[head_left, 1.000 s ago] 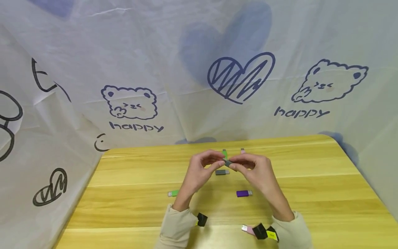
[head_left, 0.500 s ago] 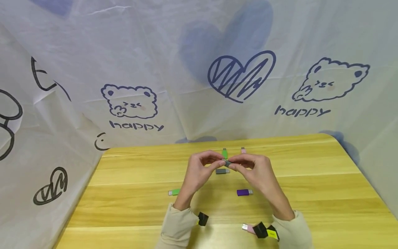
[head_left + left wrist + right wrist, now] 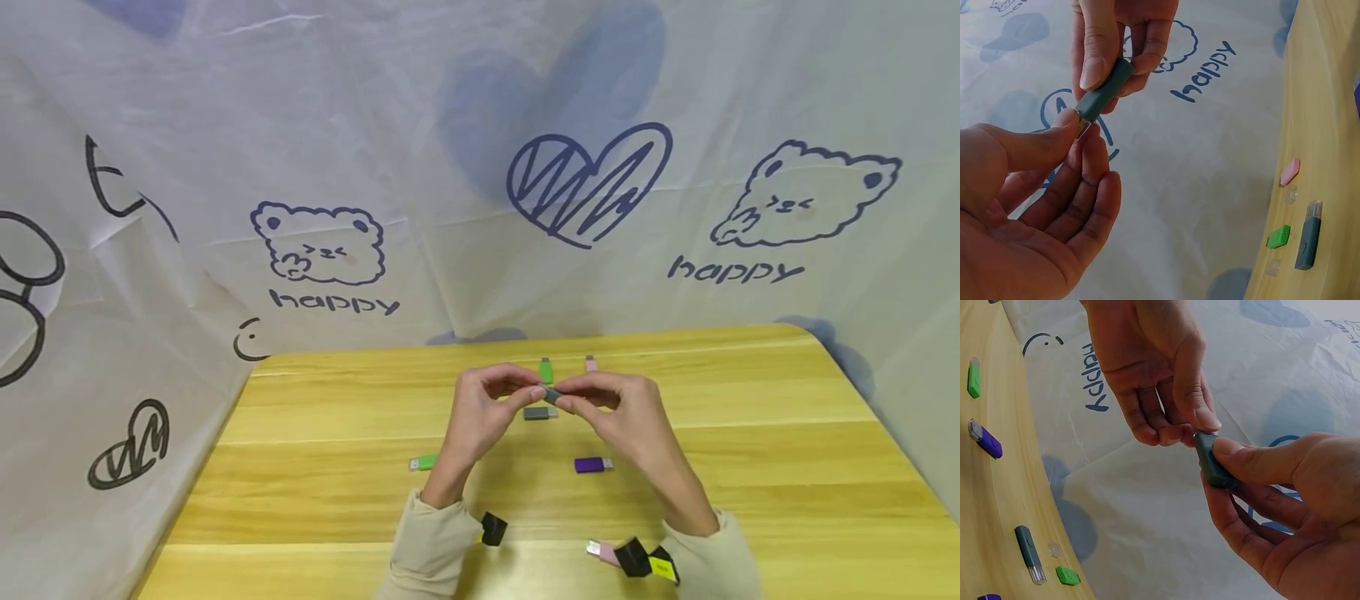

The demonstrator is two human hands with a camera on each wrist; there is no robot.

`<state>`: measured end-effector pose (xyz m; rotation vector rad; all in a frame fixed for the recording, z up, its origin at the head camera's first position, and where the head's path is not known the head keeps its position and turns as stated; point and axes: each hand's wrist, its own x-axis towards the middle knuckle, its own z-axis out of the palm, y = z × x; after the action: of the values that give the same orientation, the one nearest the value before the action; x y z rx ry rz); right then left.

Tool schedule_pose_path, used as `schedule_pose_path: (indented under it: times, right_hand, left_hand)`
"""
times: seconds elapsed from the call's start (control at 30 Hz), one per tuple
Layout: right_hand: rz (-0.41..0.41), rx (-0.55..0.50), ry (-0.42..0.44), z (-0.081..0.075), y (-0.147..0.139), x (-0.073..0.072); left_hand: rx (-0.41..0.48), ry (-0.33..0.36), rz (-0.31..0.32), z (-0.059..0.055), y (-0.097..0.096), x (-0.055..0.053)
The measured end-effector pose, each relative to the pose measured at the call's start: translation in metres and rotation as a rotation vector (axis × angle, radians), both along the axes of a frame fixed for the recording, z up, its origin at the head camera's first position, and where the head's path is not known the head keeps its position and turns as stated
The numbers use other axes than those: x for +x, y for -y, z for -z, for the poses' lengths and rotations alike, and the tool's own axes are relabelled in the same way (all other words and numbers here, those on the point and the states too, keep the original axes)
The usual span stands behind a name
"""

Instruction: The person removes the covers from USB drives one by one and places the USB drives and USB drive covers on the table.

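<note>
Between my two hands, above the table, is a dark grey USB stick (image 3: pixel 1107 90) with a clear end. My left hand (image 3: pixel 480 417) pinches that clear end between thumb and fingers. The body is gripped by my right hand (image 3: pixel 622 417), its thumb (image 3: pixel 1229 447) lying along one side in the right wrist view. Below the hands, a second grey USB stick (image 3: pixel 536 413) lies on the table with its clear end toward the right. A purple USB stick (image 3: pixel 588 465) lies nearer to me, between the forearms.
On the wooden table (image 3: pixel 787 467) lie green sticks (image 3: pixel 546 371) (image 3: pixel 423 462) and pink sticks (image 3: pixel 591 364) (image 3: pixel 606 553). Small clear pieces (image 3: pixel 1291 195) sit beside the back ones. Black wrist mounts (image 3: pixel 632 557) hang by the sleeves. A printed white cloth (image 3: pixel 450 275) stands behind.
The head view has shifted slightly. Both hands keep the same hold on the grey USB stick, and the sticks on the table stay in place.
</note>
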<state>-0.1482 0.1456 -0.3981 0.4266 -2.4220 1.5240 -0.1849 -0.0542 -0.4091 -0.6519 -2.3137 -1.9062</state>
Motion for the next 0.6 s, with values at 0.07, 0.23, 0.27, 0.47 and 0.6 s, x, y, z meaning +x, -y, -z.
schedule_pose_path:
  times: [0.07,0.23,0.27,0.47,0.6]
  right_hand:
    - [0.000,-0.005,0.002,-0.0011,0.0005,0.0009]
    - [-0.011,-0.020,0.006,-0.0032,0.0014,0.0033]
    - [-0.014,-0.022,0.006,-0.0034,0.0015,0.0036]
    - [-0.027,-0.026,0.008,-0.0042,0.0021,0.0038]
    - [-0.026,-0.015,0.023,-0.0049,0.0019,0.0043]
  left_hand:
    - [0.001,0.004,-0.007,-0.0008,-0.0002,0.0008]
    - [-0.013,-0.003,-0.017,-0.0031,-0.0011,0.0025]
    - [-0.018,-0.003,-0.018,-0.0036,-0.0010,0.0027]
    - [-0.031,0.007,-0.024,-0.0054,0.0005,0.0037]
    - [-0.037,0.005,-0.023,-0.0065,0.0004,0.0046]
